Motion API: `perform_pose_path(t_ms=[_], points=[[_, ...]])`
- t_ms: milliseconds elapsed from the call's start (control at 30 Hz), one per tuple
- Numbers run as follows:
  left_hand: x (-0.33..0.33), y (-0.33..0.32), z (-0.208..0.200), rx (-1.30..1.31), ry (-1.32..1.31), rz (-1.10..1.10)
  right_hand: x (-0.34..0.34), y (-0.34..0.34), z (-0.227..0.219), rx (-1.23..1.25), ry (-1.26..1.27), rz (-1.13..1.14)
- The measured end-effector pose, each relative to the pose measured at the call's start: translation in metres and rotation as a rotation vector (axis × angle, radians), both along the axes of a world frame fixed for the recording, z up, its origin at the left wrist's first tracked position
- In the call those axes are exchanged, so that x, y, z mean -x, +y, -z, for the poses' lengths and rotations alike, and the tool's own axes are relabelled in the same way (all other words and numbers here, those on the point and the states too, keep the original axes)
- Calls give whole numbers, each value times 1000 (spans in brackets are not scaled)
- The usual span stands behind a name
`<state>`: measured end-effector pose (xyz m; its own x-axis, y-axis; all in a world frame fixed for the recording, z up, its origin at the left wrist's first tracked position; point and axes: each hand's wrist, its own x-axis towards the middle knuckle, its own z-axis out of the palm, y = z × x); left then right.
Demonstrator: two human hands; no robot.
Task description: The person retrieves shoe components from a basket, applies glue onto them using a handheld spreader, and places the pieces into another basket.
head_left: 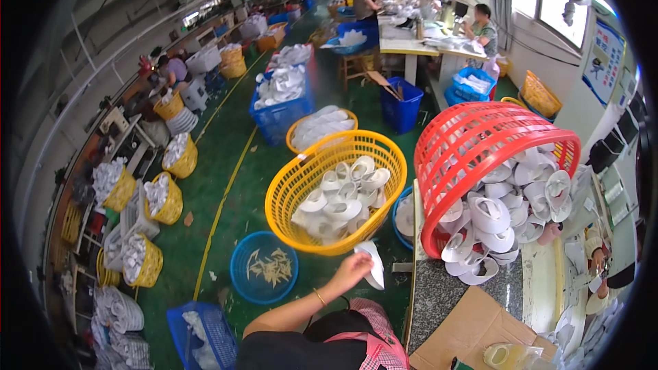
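Head view: the left hand (351, 268) has its fingers pinched on the edge of one white piece (371, 265), curved like the front of a soft shoe. The piece sticks out just to the right of the fingertips, standing nearly on its edge. I cannot see the right hand, so I cannot tell what its fingers do.

Just ahead of the fingers is a big yellow basket (288, 181) with a heap of white shapes (349, 195) in it. I cannot tell if the held piece touches its rim. To the right of the fingers, a red basket (452, 144) lies tipped over, and a pile of more white shapes (490, 216) spills from it onto a speckled table (439, 308). Left of the fingers, down low, is a round blue tub (238, 264) with thin pale sticks (269, 265) in it.

To do this well, I think a light pinch is best, because a hard squeeze could bend or crease the piece. It would help to hold it by the edge, so the white part stays clean. The yellow rim is close, so I would lift the piece well over it and not let it scrape.
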<state>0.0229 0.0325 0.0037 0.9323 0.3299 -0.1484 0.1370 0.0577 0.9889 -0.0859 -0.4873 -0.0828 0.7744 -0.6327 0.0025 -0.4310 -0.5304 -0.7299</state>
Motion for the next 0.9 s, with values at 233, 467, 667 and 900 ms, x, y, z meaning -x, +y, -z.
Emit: perform_pose_path(t_ms=[233,467,667,900], points=[[-23,109,-12,432,-82,-508,-28,-37,36,319,-322,-264],[-80,233,56,372,335,-819,-25,29,-75,216,75,10],[-71,105,71,-686,28,-608,-10,26,-81,176,115,121],[-70,-93,-7,-641,-432,192,-1,39,-101,101,-101,173]])
